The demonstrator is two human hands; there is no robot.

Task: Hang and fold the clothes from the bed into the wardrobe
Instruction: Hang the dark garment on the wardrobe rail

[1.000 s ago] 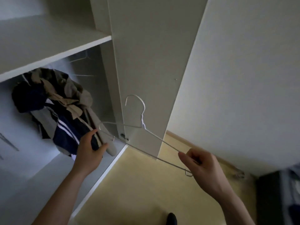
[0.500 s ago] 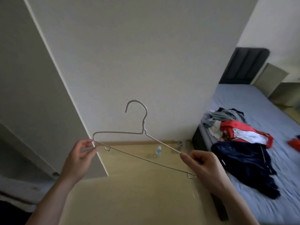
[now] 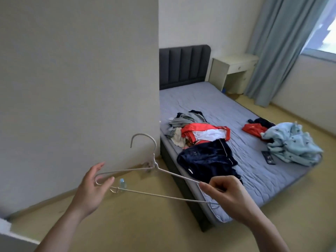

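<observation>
A thin white wire hanger (image 3: 155,165) hangs in the air between my hands, hook up. My right hand (image 3: 229,199) pinches its right arm near the corner. My left hand (image 3: 91,190) is spread, thumb up, with the hanger's left corner lying against its fingers. On the bed (image 3: 254,170) to the right lies a heap of clothes: a navy garment (image 3: 205,160), a red and white one (image 3: 205,132) and grey pieces (image 3: 183,120). Further right lie a light blue garment (image 3: 291,142) and a red one (image 3: 252,129). The wardrobe is out of view.
A large pale panel (image 3: 72,88) fills the left. A small bottle (image 3: 122,182) stands on the yellow floor by it. A dark flat object (image 3: 268,157) lies on the mattress. A dark headboard (image 3: 183,66), a cream nightstand (image 3: 234,70) and a blue curtain (image 3: 276,42) stand behind.
My view has swung right from the wardrobe's inside to the bed. The hanger came along in both hands, and my left hand's fingers have loosened from its left corner.
</observation>
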